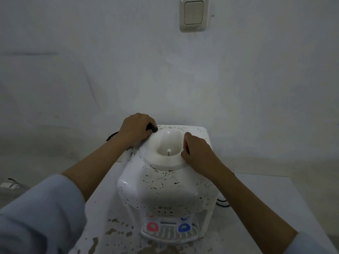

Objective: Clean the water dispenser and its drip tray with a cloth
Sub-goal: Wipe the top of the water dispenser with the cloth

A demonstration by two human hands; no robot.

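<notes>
L hand [136,128] curled on dark cloth [152,127], scrubbing dispenser [165,184] top rear | R hand [195,148] curled, grips collar rim [165,163] to steady, we reckon | drip tray [169,233] untouched

Both bare forearms reach forward out of pale blue sleeves. The left hand [136,127] is curled, knuckles up, gripping something small and dark. The right hand [197,146] is curled too, fingers tucked under.

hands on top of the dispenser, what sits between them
In the head view, the round bottle well, with its small upright spike, lies between the left hand, which grips a dark cloth, and the right hand at the well's rim.
</notes>
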